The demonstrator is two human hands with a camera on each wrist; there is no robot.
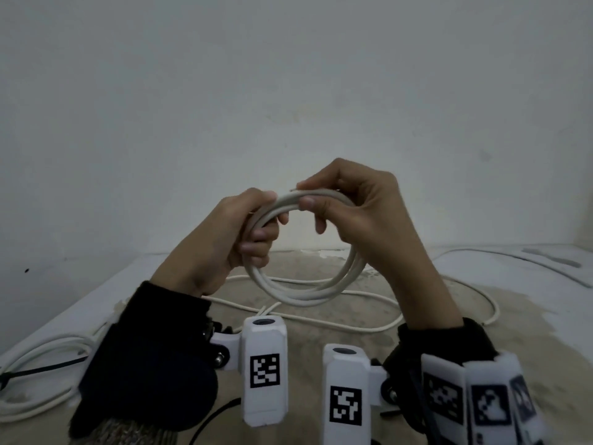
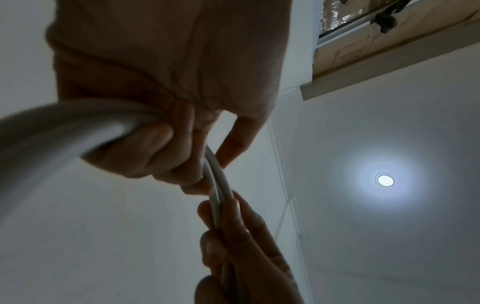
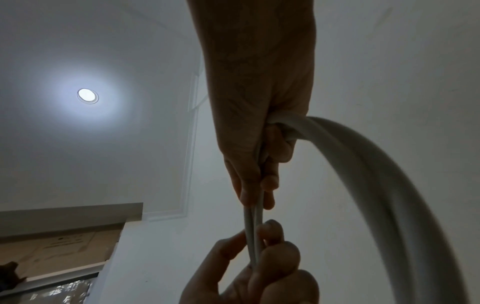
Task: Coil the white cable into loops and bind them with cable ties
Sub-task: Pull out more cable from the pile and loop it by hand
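Observation:
A coil of white cable (image 1: 305, 292) of several loops hangs upright in the air between both hands. My left hand (image 1: 261, 221) grips its left side with the fingers curled round the strands. My right hand (image 1: 305, 194) pinches the top of the coil between thumb and fingers. The left wrist view looks up at the left hand (image 2: 166, 152) closed round the cable (image 2: 52, 131), with the right hand's fingers (image 2: 231, 232) just beyond. Seen from the right wrist, the right hand (image 3: 255, 185) holds two strands and the coil (image 3: 384, 185) curves off to the right.
More white cable (image 1: 359, 327) trails loose over the stained surface (image 1: 321, 342) below the hands. At the far left lies a white cable bundle (image 1: 29, 403) with a black cable tie (image 1: 38, 370) on it. A black strand (image 1: 215, 414) lies near the front. A plain wall stands close behind.

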